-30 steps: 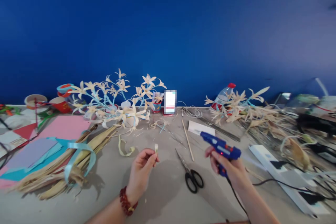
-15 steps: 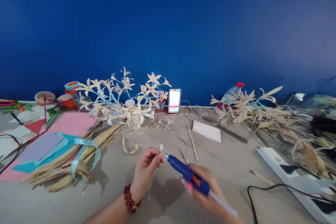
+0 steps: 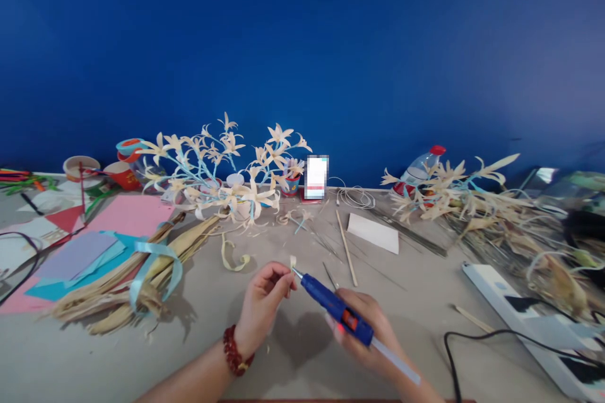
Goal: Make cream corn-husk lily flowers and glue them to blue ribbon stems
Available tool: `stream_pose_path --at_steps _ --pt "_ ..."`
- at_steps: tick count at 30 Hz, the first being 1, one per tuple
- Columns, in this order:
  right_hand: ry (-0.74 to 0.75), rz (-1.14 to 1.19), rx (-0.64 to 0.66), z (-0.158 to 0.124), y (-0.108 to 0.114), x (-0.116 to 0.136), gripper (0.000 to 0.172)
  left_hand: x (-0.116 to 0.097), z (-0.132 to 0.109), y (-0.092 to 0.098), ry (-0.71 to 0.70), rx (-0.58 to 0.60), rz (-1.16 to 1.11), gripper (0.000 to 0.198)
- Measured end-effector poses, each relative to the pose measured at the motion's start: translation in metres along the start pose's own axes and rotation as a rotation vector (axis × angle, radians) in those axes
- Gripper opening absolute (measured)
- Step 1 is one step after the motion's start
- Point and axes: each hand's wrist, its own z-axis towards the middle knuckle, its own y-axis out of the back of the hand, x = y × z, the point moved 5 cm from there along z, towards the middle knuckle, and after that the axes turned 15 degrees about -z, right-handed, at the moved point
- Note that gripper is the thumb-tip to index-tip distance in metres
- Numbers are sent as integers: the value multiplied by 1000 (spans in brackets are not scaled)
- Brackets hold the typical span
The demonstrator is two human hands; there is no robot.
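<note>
We've got pale strip (image 3: 293, 261) pinched in left hand (image 3: 263, 296), poking out top; right hand (image 3: 368, 324) wrapped round glue gun (image 3: 326, 298).

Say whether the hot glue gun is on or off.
Apparently on: a red light glows on the hot glue gun in the right hand.

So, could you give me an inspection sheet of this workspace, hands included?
Surface: grey tabletop, crowded along its back.
Job's things: blue glue gun, tip close to a pale strip; contact unclear.
Clutter: pale flowers, coloured papers, dried plant bundle, wooden stick.
Hands: left hand pinches the pale strip; right hand grips the blue glue gun.
Cables: black cable crosses the power strip; coiled white cable at the back.
Surroundings: blue wall behind.
</note>
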Motion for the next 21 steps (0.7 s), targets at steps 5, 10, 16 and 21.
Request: stream_pose_path --at_steps 5,10,16,21 --pt "-1 -18 -20 0 1 1 21 0 0 0 2 10 9 16" --pt "32 -27 -13 0 0 1 21 1 1 0 4 6 4 16" --pt "17 -22 6 0 0 0 24 1 2 0 3 1 -1 17" --pt "-7 -32 -29 0 2 0 23 2 1 1 3 11 8 16"
